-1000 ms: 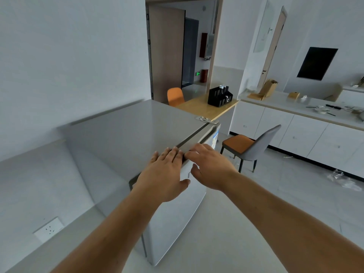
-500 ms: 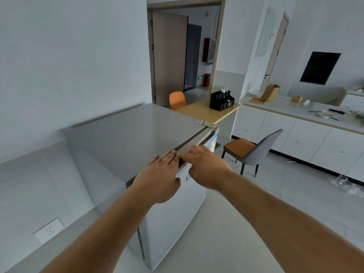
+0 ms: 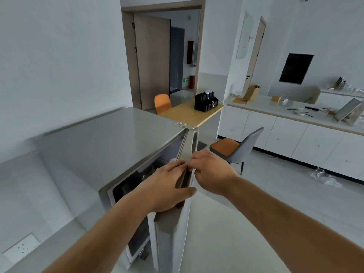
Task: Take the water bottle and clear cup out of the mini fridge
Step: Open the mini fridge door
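Note:
The grey mini fridge (image 3: 110, 142) stands against the left wall, and its door (image 3: 173, 223) is swung partly open on a hinge at the far right corner. My left hand (image 3: 167, 186) grips the door's top edge from the inner side. My right hand (image 3: 211, 170) holds the same edge from the outer side. The inside of the fridge is dark. A small pale blur shows near the top of the opening. The water bottle and the clear cup cannot be made out.
A grey chair with an orange seat (image 3: 236, 148) stands just beyond the door. A wooden table (image 3: 193, 113) with a black organiser (image 3: 205, 102) is behind the fridge. White cabinets with a cluttered counter (image 3: 295, 123) run along the right. A wall socket (image 3: 21, 247) is at lower left.
The fridge door was shut and has swung open towards me. Both hands moved with its top edge, now gripping it from either side.

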`<state>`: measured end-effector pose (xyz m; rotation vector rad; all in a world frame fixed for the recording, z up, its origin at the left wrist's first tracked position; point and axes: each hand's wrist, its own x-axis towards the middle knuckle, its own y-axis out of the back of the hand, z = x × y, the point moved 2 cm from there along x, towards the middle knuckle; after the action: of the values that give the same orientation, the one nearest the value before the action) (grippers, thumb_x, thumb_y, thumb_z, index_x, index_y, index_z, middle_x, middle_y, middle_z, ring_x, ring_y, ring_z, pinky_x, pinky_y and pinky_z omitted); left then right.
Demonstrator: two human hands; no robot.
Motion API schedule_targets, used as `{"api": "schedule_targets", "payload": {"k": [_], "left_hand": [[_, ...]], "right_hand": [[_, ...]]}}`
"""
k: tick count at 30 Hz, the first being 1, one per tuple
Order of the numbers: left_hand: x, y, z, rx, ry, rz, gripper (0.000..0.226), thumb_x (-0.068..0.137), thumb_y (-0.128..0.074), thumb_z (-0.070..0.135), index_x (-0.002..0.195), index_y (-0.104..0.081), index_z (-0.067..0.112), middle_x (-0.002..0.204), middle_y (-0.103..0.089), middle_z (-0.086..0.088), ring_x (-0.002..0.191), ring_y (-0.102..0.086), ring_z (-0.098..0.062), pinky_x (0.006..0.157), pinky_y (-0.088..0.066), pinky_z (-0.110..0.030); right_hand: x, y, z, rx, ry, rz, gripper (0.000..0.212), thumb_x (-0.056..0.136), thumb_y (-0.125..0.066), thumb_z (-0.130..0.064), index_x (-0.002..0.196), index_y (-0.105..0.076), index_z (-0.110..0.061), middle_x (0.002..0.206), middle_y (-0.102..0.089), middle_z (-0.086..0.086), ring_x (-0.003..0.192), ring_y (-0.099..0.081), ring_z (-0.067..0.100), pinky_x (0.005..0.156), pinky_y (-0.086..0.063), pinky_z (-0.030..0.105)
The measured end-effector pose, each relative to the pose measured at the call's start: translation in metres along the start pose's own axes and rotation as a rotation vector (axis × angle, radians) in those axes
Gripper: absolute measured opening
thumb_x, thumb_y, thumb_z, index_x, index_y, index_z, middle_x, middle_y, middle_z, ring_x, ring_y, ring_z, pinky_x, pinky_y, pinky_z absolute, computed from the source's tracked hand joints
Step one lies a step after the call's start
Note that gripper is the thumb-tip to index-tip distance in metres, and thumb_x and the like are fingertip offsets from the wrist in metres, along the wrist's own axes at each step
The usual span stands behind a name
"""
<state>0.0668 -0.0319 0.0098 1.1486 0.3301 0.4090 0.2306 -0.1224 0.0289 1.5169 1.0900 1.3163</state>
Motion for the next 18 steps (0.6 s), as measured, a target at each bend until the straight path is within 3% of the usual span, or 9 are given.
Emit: {"api": "schedule_targets", "payload": {"k": [4,9,18], "left_hand": [[0.016,-0.011,0.023,0.118,-0.113,-0.012,0.096,0.082,-0.028,0.091,0.164,-0.006,0.045,0.175,-0.003,0.017,0.16,0.002,-0.011,0.126,-0.004,-0.047],[0.039,-0.031,0.054,0.178,-0.232,0.051,0.104,0.081,-0.014,0.099,0.165,-0.008,0.04,0.175,-0.007,0.012,0.161,0.003,-0.012,0.125,0.009,-0.043],[0.087,-0.052,0.1,0.27,-0.333,0.08,0.12,0.074,-0.012,0.104,0.167,-0.01,0.027,0.176,-0.004,0.004,0.161,0.009,-0.016,0.129,0.003,-0.048]], "right_hand": [[-0.024,0.013,0.02,-0.022,-0.049,-0.018,0.032,0.096,-0.043,-0.016,0.108,-0.071,-0.026,0.11,-0.063,-0.011,0.109,-0.052,0.012,0.095,-0.05,0.036],[-0.059,0.03,0.044,-0.02,-0.147,-0.006,0.028,0.099,-0.046,-0.021,0.102,-0.074,-0.024,0.108,-0.067,-0.012,0.105,-0.055,0.008,0.091,-0.053,0.032],[-0.105,0.057,0.084,-0.084,-0.395,-0.094,0.03,0.094,-0.042,-0.028,0.081,-0.069,-0.024,0.086,-0.059,-0.008,0.075,-0.059,0.011,0.063,-0.053,0.03]]}}
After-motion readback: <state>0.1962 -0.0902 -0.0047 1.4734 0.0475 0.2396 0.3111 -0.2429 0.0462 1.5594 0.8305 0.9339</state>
